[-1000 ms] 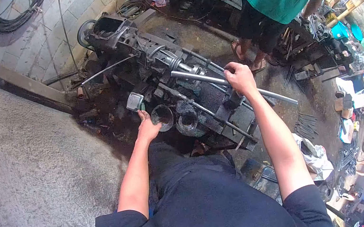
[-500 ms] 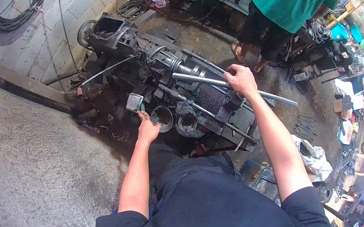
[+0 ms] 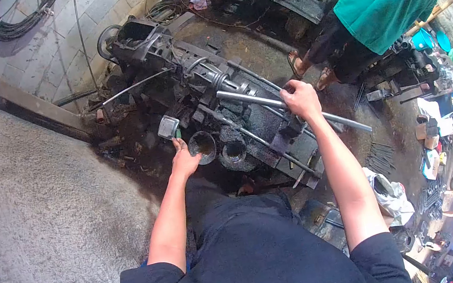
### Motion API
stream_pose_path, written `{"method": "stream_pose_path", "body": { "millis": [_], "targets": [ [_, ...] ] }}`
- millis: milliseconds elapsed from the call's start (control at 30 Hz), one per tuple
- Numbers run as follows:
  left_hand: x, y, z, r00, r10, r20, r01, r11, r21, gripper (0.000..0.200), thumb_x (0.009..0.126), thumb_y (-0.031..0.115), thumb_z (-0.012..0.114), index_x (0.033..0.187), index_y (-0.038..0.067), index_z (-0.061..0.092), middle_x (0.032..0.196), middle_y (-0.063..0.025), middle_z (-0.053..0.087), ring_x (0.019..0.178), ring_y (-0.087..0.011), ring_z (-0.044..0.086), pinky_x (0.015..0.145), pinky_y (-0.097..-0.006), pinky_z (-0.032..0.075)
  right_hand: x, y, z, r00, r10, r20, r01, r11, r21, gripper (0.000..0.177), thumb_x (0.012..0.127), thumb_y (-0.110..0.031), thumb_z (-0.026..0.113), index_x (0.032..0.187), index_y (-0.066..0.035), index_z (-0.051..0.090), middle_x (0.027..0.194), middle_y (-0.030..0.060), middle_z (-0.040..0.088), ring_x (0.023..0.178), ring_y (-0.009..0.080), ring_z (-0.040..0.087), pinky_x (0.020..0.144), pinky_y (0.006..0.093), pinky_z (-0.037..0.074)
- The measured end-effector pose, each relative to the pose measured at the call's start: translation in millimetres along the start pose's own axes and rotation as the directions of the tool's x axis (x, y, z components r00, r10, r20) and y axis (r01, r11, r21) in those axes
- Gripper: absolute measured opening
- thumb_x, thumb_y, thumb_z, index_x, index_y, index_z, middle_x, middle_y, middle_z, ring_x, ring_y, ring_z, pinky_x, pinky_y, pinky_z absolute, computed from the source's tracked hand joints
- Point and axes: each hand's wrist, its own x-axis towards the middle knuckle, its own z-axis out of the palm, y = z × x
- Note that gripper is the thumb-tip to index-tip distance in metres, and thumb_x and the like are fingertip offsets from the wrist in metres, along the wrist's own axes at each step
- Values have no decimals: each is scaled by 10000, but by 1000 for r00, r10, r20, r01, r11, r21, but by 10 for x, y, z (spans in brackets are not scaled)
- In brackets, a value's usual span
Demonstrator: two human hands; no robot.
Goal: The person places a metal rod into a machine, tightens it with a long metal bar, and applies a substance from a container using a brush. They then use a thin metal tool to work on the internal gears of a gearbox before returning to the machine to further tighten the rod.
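A long bare metal rod (image 3: 343, 121) slants across the machine, with my right hand (image 3: 302, 99) wrapped over it near its middle. Its far end lies over the spindle area of a dark, oily lathe-like machine (image 3: 147, 44). At the machine's near side my left hand (image 3: 185, 160) has its fingers closed at a short green handle (image 3: 178, 133) below a square metal box (image 3: 167, 126). My left thumb sticks out beside a round metal bowl (image 3: 202, 147) with dark contents. A second bowl (image 3: 234, 151) sits to its right, among metal chips.
Another person (image 3: 386, 1) in a green shirt stands at a bench at the upper right. A block wall (image 3: 44, 52) with coiled cable and a rough grey surface (image 3: 56, 200) border the left. Several thin rods (image 3: 380, 156) and a white sack (image 3: 390, 198) lie at the right.
The person in green has shifted to the right, with the arm and legs in a new position. My hands and the rod stay nearly where they were.
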Motion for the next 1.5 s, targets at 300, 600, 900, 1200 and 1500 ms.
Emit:
{"method": "stream_pose_path", "body": {
  "millis": [300,600,900,1200,1500],
  "targets": [
    [-23,29,-12,1000,2,0,-2,1000,4,1003,782,312,676,1481,-84,75,1564,-276,-17,1306,-404,430,1057,-402,407,-32,25,15,999,14,-37,-15,1000,-18,333,771,-327,626,983,-87,720,912,191,697,898,343,676,812,418,525],
    [-46,6,-46,999,-9,45,7,1000,28,1039,741,305,703,1482,-80,86,1566,-268,-7,1275,-413,459,1039,-407,426,-57,-1,-12,998,33,-58,-36,999,-40,334,773,-321,628,962,-63,723,908,196,699,881,340,683,815,402,527],
    [-94,56,-64,999,-16,36,14,998,58,1062,719,277,725,1489,-63,77,1572,-254,-17,1273,-399,469,1025,-415,442,-38,46,-7,998,44,-33,-46,998,-46,336,771,-321,629,956,-57,725,914,193,701,891,327,686,826,394,525],
    [-76,-3,-5,999,-10,32,8,998,69,1064,722,277,726,1493,-60,74,1584,-222,-32,1285,-381,469,1031,-414,440,-50,41,-48,997,73,32,-72,997,-36,372,765,-354,625,1007,-87,720,978,209,687,969,363,658,862,439,510],
    [-111,14,-27,997,-42,57,37,996,87,1044,732,297,701,1487,-76,85,1581,-231,-44,1260,-398,489,1022,-415,448,71,263,96,998,40,38,-37,997,-65,372,766,-321,646,980,-24,712,919,200,702,890,319,687,822,385,521]
  ]
}}
